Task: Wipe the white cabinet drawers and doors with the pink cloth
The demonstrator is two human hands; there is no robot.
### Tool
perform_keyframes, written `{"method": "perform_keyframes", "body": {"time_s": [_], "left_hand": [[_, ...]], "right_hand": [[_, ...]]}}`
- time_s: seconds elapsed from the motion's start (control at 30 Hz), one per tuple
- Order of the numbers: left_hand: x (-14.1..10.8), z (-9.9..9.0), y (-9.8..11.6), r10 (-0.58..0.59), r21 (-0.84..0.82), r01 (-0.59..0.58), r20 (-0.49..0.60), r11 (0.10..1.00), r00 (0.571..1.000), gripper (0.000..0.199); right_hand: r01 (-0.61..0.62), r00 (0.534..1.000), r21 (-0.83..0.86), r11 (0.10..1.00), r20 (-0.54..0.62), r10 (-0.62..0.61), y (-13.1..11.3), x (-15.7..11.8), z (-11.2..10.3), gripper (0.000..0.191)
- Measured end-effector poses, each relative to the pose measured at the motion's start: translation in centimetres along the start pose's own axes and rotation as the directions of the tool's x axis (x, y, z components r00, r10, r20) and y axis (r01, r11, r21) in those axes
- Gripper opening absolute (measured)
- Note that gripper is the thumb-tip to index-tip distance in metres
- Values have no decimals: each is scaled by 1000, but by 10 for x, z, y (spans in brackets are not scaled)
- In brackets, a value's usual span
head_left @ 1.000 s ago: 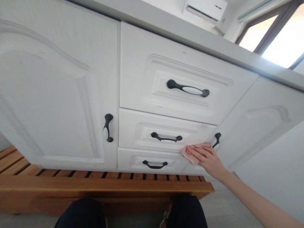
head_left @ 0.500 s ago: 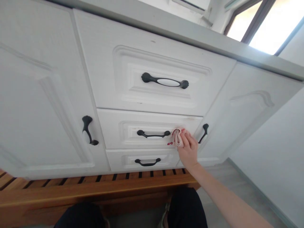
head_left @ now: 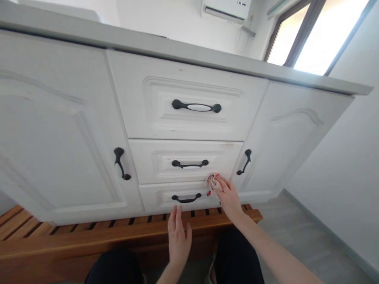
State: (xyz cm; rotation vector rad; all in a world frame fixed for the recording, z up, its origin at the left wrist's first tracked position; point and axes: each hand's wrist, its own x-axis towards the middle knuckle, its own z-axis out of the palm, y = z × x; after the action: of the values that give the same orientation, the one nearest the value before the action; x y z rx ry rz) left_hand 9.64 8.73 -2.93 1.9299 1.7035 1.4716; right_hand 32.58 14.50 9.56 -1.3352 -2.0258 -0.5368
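A folded pale pink cloth (head_left: 213,184) is gripped in my right hand (head_left: 229,198), pressed against the white cabinet front near the seam between the middle drawer (head_left: 220,157) and the bottom drawer (head_left: 161,199). A small red patch shows at the cloth's lower left edge. My left hand (head_left: 178,232) holds nothing; its fingers are extended and point up, just below the black handle (head_left: 186,198) of the bottom drawer. Above are the middle drawer's handle (head_left: 190,164) and the top drawer's handle (head_left: 196,106), both black with white inlays.
A slatted wooden bench (head_left: 89,238) runs along the cabinet's base, above my knees. Cabinet doors with black handles (head_left: 121,163) flank the drawers. A grey-edged countertop (head_left: 189,55) juts out above. A wall air conditioner (head_left: 225,11) and a bright window (head_left: 319,35) are behind.
My right hand with the cloth has moved down from beside the middle handle to the lower drawer seam. My left hand has come into view from below. The view has tilted up.
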Motion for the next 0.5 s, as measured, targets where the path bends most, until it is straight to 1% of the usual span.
{"method": "perform_keyframes", "body": {"time_s": [0.03, 0.07, 0.13, 0.2, 0.27, 0.37, 0.43, 0.5], "left_hand": [[14, -4, 7, 69, 19, -69, -6, 997, 998, 55], [26, -8, 13, 127, 40, -127, 17, 991, 992, 50], [43, -15, 16, 176, 82, -184, 88, 980, 980, 44], [53, -20, 16, 169, 105, -188, 161, 977, 972, 42], [59, -22, 15, 164, 94, -188, 220, 978, 962, 45], [62, -24, 19, 180, 61, -203, 264, 977, 947, 47], [63, -26, 23, 177, 66, -203, 278, 977, 944, 39], [63, -29, 28, 144, 88, -180, 312, 980, 939, 30]], "right_hand": [[15, 999, 50, 999, 28, -17, -2, -8, -3, 47], [6, 999, 97, 995, 39, -10, -5, -17, -5, 52], [-84, 996, 167, 982, 12, 83, -15, -42, -7, 59], [-209, 976, 234, 949, -14, 219, -29, -69, -8, 60], [-303, 948, 294, 906, 1, 317, -45, -96, -8, 56], [-397, 909, 416, 818, 58, 412, -69, -131, -8, 46], [-433, 887, 500, 750, 90, 453, -81, -151, -9, 40], [-501, 848, 552, 666, 158, 506, -92, -170, -9, 36]]}}
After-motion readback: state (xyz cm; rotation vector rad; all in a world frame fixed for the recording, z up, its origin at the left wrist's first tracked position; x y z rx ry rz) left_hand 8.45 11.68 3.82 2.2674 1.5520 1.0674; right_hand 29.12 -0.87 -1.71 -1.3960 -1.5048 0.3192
